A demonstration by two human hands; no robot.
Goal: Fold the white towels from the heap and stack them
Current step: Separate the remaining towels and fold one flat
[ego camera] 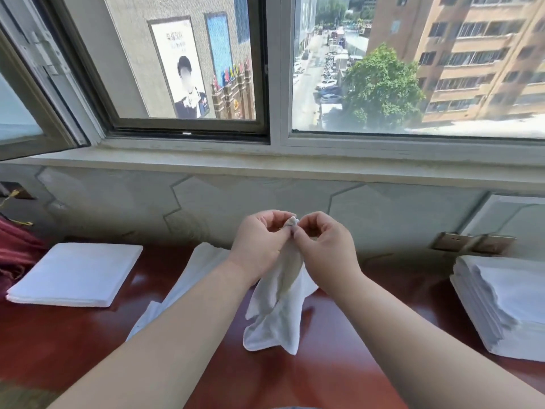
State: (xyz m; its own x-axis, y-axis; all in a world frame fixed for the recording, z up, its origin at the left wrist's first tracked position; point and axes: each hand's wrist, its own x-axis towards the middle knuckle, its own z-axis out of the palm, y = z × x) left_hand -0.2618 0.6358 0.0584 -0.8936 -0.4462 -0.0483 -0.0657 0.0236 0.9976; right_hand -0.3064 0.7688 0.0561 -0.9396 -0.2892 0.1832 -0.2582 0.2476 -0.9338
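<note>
Head view, held towel: a white towel point(275, 317) hangs bunched from one top corner, and its lower end appears to rest on the red tabletop point(339, 376).
Left grip: the left grip point(259, 240) pinches that corner between thumb and fingertips.
Right grip: the right grip point(324, 243) pinches the same corner, touching the left.
Why held so: probably to find the hem, so the hands can slide apart and spread the cloth for folding.
Second towel: a long white towel point(191, 276) lies flat on the tabletop, partly under the left forearm.
Folded stack: a neat square stack point(73, 273) sits to the left, well apart, leaving working room in the middle.
Heap: a tall pile of white towels point(501, 305) stands at the right edge, within reach.
Behind: a window sill point(265, 160) runs above the wall.
</note>
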